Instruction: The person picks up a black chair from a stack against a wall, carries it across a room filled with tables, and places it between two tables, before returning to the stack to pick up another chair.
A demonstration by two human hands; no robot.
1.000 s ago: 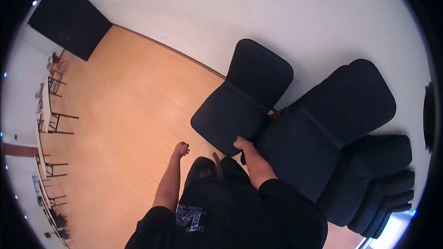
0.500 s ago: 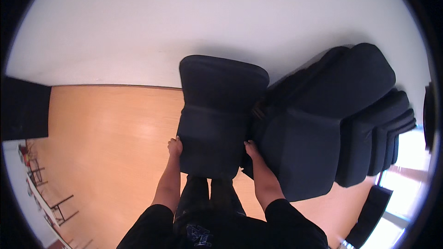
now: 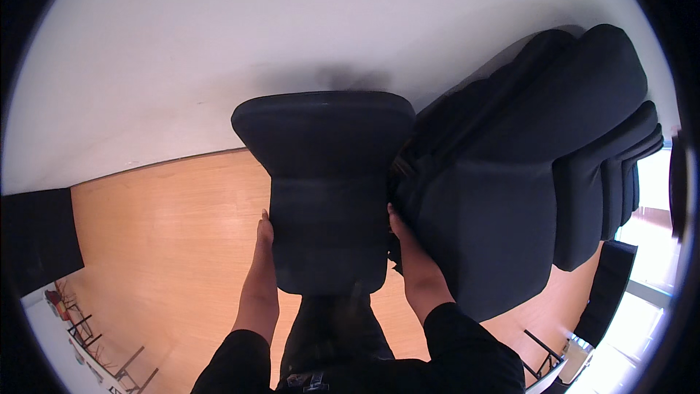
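A black padded chair (image 3: 328,230) is right in front of me, its backrest at the white wall and its seat toward my legs. Against the left edge of the seat is my left hand (image 3: 265,228), thumb upward and the other fingers hidden by the cushion. My right hand (image 3: 394,220) grips the opposite edge, in the narrow gap beside a row of black chairs (image 3: 503,233). Both hands hold the chair by its sides. Its legs are hidden beneath the seat.
The chair row stands close on my right along the white wall (image 3: 240,22). Wooden floor (image 3: 168,226) spreads out at my left, with a dark panel (image 3: 40,241) at the far left. A table with thin dark legs (image 3: 135,365) is at lower left. Bright windows lie far right.
The chair has turned slightly, its backrest swinging left and now squarer to the wall. Both hands have stayed on the seat's sides. The whole view has also tilted.
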